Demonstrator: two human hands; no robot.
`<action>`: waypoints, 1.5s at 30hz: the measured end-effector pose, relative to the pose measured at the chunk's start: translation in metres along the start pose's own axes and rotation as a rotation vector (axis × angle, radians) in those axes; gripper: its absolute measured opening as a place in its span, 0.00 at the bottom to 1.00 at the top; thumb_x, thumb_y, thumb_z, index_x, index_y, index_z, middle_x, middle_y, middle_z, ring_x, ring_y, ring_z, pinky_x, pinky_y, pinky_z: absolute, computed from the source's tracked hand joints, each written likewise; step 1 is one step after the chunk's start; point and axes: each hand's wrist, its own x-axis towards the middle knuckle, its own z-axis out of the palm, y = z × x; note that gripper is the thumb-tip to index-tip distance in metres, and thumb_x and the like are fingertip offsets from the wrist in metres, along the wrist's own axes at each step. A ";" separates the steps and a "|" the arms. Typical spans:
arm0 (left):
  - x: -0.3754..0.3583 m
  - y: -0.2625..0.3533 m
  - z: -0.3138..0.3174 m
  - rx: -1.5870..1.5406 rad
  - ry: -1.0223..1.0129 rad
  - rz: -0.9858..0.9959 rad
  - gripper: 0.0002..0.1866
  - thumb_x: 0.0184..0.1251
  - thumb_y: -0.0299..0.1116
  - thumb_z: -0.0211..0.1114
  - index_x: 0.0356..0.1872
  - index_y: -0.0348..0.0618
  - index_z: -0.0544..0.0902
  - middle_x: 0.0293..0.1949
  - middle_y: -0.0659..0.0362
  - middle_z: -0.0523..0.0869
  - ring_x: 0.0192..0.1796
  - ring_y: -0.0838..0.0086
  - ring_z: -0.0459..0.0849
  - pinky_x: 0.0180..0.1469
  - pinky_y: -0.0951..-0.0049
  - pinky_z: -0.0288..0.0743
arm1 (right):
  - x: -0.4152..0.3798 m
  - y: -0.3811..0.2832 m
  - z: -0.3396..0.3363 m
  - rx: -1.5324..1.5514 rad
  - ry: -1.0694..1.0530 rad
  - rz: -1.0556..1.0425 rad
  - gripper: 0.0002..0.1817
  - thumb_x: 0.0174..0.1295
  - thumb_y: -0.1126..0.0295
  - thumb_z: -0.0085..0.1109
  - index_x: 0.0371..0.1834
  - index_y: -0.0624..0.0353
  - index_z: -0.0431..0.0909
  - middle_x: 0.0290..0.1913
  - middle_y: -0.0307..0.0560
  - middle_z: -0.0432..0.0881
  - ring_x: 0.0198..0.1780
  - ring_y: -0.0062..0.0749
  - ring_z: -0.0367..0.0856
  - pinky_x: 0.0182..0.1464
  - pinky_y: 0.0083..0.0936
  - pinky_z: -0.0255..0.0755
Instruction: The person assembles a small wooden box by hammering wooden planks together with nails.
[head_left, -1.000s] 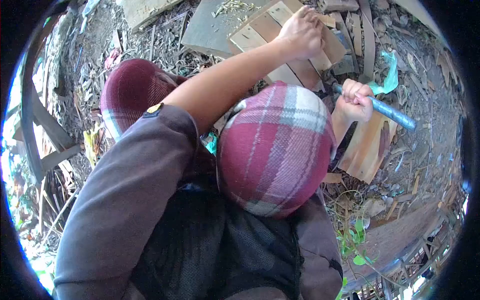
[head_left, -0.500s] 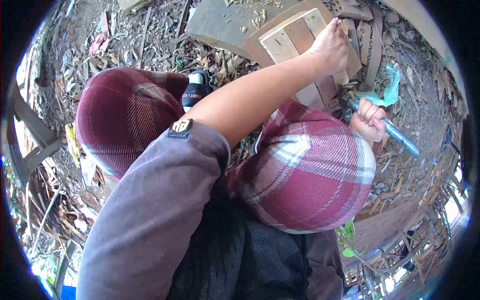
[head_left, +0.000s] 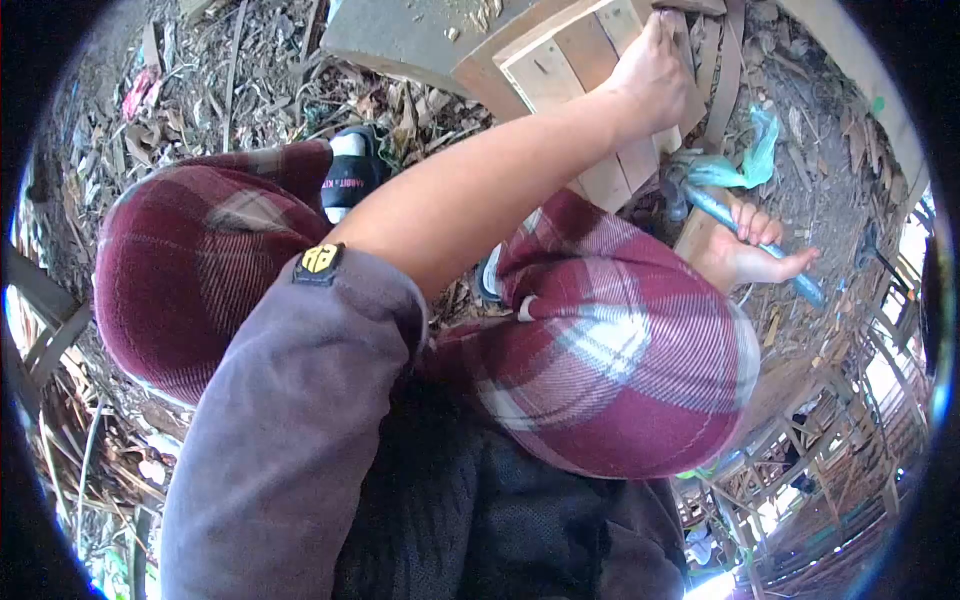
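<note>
My left hand (head_left: 655,80) reaches across to a panel of light wooden slats (head_left: 585,60). Its fingers are pressed together at the panel's far edge, and what they pinch, if anything, is too small to make out. On the right, my right hand (head_left: 748,250) grips the blue handle of a hammer (head_left: 712,208), thumb stretched along the far side. The hammer's dark head lies beside the panel's near end, close to my plaid-covered knee (head_left: 640,370). A crumpled green plastic bag (head_left: 752,155) lies just beyond the hammer.
Under the panel is a brown board (head_left: 480,75), beside a grey block (head_left: 400,40) with wood chips on top. Dry leaves and wood scraps litter the ground. A sandaled foot (head_left: 352,170) stands left of the panel. Loose wooden strips (head_left: 730,70) lie at the upper right.
The view has shifted, so the panel and left hand appear higher and further left. My right hand's grip has loosened, with the thumb now extended and the hammer's head more visible.
</note>
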 end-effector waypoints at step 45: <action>-0.016 0.006 0.008 -0.090 0.247 -0.097 0.23 0.62 0.40 0.50 0.46 0.27 0.78 0.54 0.39 0.78 0.61 0.52 0.73 0.69 0.56 0.56 | -0.039 -0.016 0.029 -0.077 0.097 0.072 0.33 0.65 0.37 0.47 0.12 0.51 0.57 0.14 0.39 0.64 0.25 0.34 0.78 0.36 0.27 0.72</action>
